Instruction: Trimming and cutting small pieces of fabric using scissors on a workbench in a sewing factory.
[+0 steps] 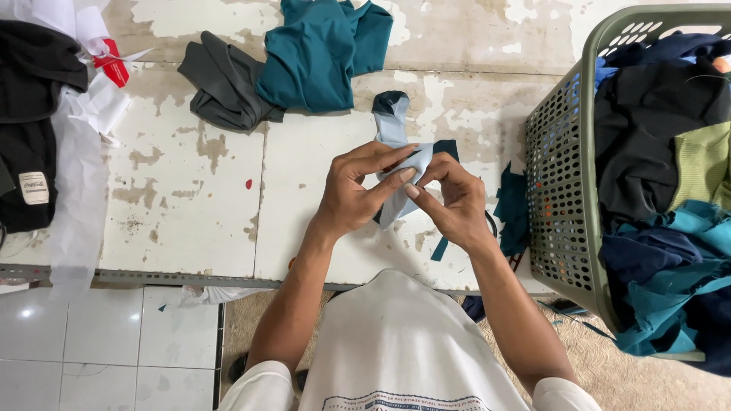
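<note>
Both hands meet over the worn white table [183, 190], pinching a narrow light grey-blue fabric piece [391, 125] with a dark end that trails away across the tabletop. My left hand [358, 186] grips it from the left with thumb and fingers. From the right, my right hand [453, 202] holds the same strip, fingertips touching the left hand's. A dark teal scrap [446, 146] shows just behind the hands.
A teal garment [324, 53] and a grey garment [225, 84] lie at the back of the table. Black clothing [30, 122] and white paper sit at the left. A green perforated laundry basket [560, 198] full of dark and teal clothes stands at the right. Teal scraps [512, 209] lie beside it.
</note>
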